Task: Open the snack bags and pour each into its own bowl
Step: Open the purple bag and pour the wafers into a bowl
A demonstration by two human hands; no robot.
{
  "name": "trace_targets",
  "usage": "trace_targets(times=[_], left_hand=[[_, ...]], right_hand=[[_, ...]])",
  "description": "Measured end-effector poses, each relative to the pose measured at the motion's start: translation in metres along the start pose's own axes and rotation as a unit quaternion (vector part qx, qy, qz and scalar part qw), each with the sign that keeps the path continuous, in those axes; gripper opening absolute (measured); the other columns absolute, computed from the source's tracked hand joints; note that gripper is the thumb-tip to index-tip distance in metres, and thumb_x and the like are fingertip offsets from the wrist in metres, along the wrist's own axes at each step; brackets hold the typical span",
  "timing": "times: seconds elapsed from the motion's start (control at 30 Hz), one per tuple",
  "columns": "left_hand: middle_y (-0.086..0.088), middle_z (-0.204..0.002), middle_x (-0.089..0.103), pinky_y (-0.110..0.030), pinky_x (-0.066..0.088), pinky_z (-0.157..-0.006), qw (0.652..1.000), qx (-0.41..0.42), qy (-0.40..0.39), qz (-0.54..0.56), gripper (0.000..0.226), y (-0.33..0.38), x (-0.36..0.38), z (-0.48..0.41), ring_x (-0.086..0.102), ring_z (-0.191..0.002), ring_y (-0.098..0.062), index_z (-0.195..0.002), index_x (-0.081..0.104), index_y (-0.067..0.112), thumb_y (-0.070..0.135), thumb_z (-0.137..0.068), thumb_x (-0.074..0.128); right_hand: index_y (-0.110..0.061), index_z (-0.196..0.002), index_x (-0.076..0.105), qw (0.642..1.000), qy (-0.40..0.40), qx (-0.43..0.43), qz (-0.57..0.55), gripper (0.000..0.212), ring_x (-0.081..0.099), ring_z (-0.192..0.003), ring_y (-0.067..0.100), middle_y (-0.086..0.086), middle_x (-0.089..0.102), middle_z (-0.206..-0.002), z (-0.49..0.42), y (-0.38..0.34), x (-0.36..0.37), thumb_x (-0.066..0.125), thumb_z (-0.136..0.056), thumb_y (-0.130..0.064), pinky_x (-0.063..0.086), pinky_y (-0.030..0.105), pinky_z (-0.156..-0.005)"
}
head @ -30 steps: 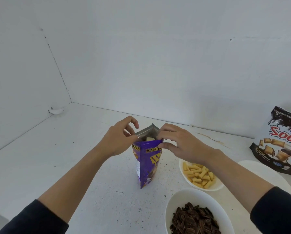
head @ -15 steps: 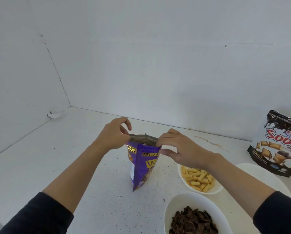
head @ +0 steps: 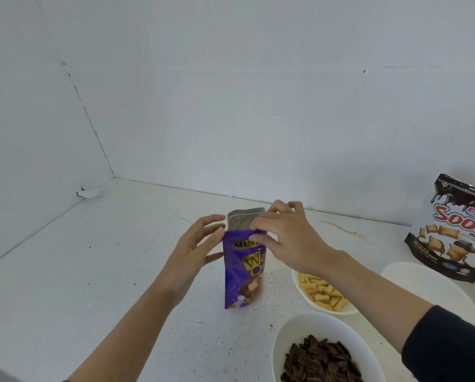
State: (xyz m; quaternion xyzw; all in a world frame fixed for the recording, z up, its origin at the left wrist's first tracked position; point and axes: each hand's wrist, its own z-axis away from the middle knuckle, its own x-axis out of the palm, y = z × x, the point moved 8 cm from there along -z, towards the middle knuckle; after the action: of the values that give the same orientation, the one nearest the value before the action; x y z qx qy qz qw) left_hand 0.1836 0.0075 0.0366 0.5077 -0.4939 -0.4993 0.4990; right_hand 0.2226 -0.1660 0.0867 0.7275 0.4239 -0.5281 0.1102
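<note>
Purple snack bag point(head: 243, 271) stands upright on the white table point(head: 93, 271), between my two hands and just left of the bowls. Its top is open: the silver foil lining of the back panel rises above the purple front panel. The film is glossy and creased, with yellow lettering and pictured wafer pieces on the front.

Right hand point(head: 288, 241) comes over the bag's top right corner. Its thumb lies on the purple front, its fingers curl over the mouth against the foil, and it pinches the rim there. Left hand point(head: 195, 249) sits at the bag's upper left edge with fingers straight and spread. The thumb appears to touch the side; it grips nothing.

Right of the bag, a white round bowl point(head: 327, 310) holds short yellow stick snacks point(head: 323, 293). Nearer the camera, a second white bowl point(head: 286, 334) holds dark ridged seeds point(head: 321, 359). A third white bowl point(head: 423, 285) sits further right. Behind it, a black and white snack bag point(head: 462, 232) with red lettering stands against the wall.

The table surface is speckled and scuffed.
</note>
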Motion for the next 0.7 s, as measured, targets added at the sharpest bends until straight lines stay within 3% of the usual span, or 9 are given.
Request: trace_targets(times=[0.1, 0.23, 0.37, 0.43, 0.53, 0.6, 0.7], left_hand=[[0.003, -0.130, 0.068, -0.046, 0.057, -0.097, 1.000, -0.007, -0.024, 0.017, 0.050, -0.014, 0.008, 0.009, 0.066, -0.121, -0.019, -0.137, 0.055, 0.036, 0.039, -0.091, 0.071], [0.006, -0.124, 0.070, -0.040, 0.063, -0.083, 1.000, 0.025, -0.002, -0.007, 0.055, -0.018, 0.016, 0.015, 0.068, -0.117, -0.017, -0.134, 0.055, 0.036, 0.030, -0.082, 0.075], [0.007, -0.124, 0.068, -0.035, 0.063, -0.077, 0.997, 0.074, 0.012, -0.032, 0.055, -0.019, 0.027, 0.015, 0.071, -0.109, -0.018, -0.135, 0.052, 0.033, 0.019, -0.087, 0.075], [0.005, -0.124, 0.068, -0.030, 0.061, -0.073, 0.997, 0.078, 0.022, -0.004, 0.051, -0.020, 0.032, 0.012, 0.072, -0.107, -0.018, -0.134, 0.054, 0.030, 0.011, -0.090, 0.072], [-0.008, -0.114, 0.073, -0.031, 0.061, -0.071, 0.993, 0.047, 0.042, 0.099, 0.044, -0.026, 0.039, 0.007, 0.074, -0.097, -0.021, -0.125, 0.057, 0.026, 0.015, -0.085, 0.073], [-0.017, -0.118, 0.070, -0.037, 0.063, -0.071, 0.987, 0.033, 0.042, 0.150, 0.041, -0.031, 0.047, 0.004, 0.073, -0.101, -0.030, -0.121, 0.057, 0.019, 0.017, -0.083, 0.072], [-0.019, -0.126, 0.066, -0.043, 0.062, -0.075, 0.968, 0.003, 0.032, 0.250, 0.034, -0.037, 0.061, -0.003, 0.070, -0.109, -0.036, -0.120, 0.057, 0.014, 0.014, -0.088, 0.067]], right_hand=[[-0.027, -0.095, 0.067, 0.995, 0.080, 0.050, -0.023, 0.015, 0.041, -0.088, 0.006, -0.019, 0.062, -0.082, -0.008, 0.005, -0.019, 0.059, -0.096, -0.041, 0.028, 0.040, -0.092], [-0.023, -0.092, 0.071, 0.971, 0.187, 0.117, -0.094, 0.011, 0.050, -0.083, 0.010, -0.020, 0.051, -0.072, -0.014, 0.011, -0.051, 0.067, -0.093, -0.033, 0.036, 0.042, -0.093], [-0.024, -0.080, 0.067, 0.933, 0.234, 0.189, -0.197, 0.021, 0.061, -0.074, 0.016, -0.008, 0.066, -0.071, -0.011, 0.025, -0.066, 0.061, -0.088, -0.042, 0.049, 0.053, -0.084], [-0.021, -0.079, 0.067, 0.913, 0.253, 0.211, -0.240, 0.022, 0.063, -0.070, 0.018, -0.009, 0.067, -0.067, -0.006, 0.032, -0.070, 0.061, -0.086, -0.041, 0.051, 0.054, -0.080], [-0.022, -0.089, 0.067, 0.893, 0.279, 0.227, -0.270, 0.014, 0.066, -0.069, 0.016, -0.011, 0.069, -0.068, 0.008, 0.037, -0.078, 0.066, -0.088, -0.036, 0.053, 0.055, -0.080], [-0.031, -0.098, 0.061, 0.900, 0.293, 0.219, -0.236, 0.012, 0.064, -0.075, 0.014, -0.016, 0.068, -0.068, 0.018, 0.035, -0.088, 0.067, -0.089, -0.036, 0.049, 0.057, -0.087], [-0.042, -0.104, 0.061, 0.928, 0.288, 0.206, -0.113, 0.019, 0.054, -0.104, 0.010, -0.024, 0.066, -0.079, 0.036, 0.030, -0.108, 0.070, -0.088, -0.036, 0.032, 0.050, -0.105]])
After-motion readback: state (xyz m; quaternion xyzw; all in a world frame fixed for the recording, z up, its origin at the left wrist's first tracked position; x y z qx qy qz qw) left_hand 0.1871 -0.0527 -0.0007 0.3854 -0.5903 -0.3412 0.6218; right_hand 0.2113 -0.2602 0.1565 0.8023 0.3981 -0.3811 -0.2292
